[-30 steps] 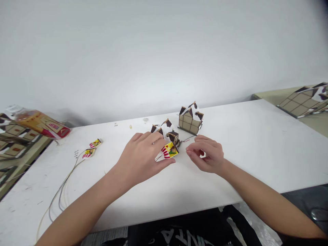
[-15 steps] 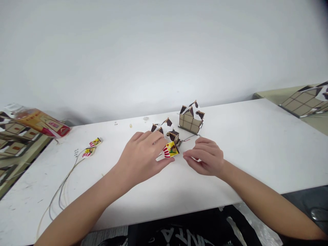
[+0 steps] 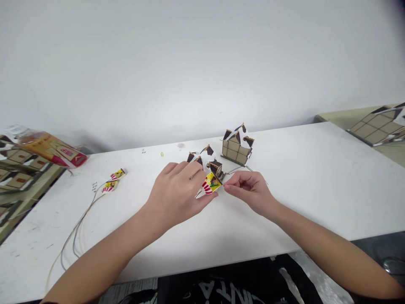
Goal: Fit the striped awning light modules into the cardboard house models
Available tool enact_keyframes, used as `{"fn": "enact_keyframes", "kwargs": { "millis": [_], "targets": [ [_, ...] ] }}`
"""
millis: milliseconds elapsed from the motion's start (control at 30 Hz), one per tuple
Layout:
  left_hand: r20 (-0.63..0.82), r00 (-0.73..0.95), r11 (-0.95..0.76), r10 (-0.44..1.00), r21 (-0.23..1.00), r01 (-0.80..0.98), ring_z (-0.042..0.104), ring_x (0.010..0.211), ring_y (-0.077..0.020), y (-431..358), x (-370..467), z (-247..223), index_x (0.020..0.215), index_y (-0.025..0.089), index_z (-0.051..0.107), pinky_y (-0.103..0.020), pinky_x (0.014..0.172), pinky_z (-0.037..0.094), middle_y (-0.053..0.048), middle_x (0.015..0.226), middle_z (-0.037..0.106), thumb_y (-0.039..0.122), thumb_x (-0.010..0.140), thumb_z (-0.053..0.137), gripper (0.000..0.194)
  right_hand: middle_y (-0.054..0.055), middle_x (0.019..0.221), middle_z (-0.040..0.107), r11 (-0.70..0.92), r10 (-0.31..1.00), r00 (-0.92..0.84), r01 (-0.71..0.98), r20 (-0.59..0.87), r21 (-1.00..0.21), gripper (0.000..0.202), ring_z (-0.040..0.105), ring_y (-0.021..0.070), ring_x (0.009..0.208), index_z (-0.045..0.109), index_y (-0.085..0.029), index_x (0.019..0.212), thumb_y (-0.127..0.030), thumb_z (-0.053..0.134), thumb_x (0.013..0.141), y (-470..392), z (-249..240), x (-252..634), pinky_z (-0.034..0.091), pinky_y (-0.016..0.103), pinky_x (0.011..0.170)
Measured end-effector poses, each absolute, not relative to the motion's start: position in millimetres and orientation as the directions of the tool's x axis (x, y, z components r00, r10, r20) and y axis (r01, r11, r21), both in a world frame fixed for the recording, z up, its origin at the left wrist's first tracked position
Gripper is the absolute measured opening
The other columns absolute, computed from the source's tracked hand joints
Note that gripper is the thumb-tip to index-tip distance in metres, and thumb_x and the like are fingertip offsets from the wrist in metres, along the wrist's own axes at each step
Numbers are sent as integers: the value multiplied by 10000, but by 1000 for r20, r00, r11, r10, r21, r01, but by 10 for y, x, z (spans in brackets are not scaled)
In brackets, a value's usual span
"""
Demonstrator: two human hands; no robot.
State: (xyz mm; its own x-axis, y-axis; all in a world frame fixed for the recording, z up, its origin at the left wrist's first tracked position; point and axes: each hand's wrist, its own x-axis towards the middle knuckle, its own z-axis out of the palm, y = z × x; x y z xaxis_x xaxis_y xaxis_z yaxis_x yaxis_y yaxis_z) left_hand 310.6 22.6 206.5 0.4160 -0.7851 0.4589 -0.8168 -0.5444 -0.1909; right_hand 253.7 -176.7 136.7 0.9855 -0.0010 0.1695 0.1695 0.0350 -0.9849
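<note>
My left hand (image 3: 179, 192) is closed on a small yellow piece with red and white stripes (image 3: 211, 183), held between thumb and fingers. Just behind it stands a small model house (image 3: 216, 167) with a dark and white roof, partly hidden by that hand. To the right of the striped piece, my right hand (image 3: 248, 190) is pinched, its fingertips beside the piece's edge; what they hold, if anything, is too small to tell. A second model house (image 3: 236, 150) stands farther back, with thin wires near its base.
Two more striped pieces (image 3: 110, 185) with long wires (image 3: 76, 230) lie on the left of the white table (image 3: 316, 181). A bottle (image 3: 50, 147) lies at the far left beside racked model houses (image 3: 19, 179). Another house (image 3: 376, 124) is at the far right.
My right hand has moved slightly left, its fingers drawn closer together by the striped piece. The striped piece is tilted a little differently in my left hand.
</note>
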Motion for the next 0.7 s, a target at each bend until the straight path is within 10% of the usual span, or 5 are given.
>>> {"fn": "enact_keyframes", "kwargs": {
  "millis": [700],
  "targets": [
    [471, 394, -542, -789, -234, -807, 616, 728, -154, 217, 3099, 2053, 784, 166, 629, -315, 659, 407, -15, 837, 666, 411, 843, 609, 253, -28, 604, 461, 40, 77, 996, 37, 40, -999, 246, 354, 75, 540, 629, -162, 745, -396, 654, 818, -1703, 1332, 2546, 299, 214, 472]
  ]
}}
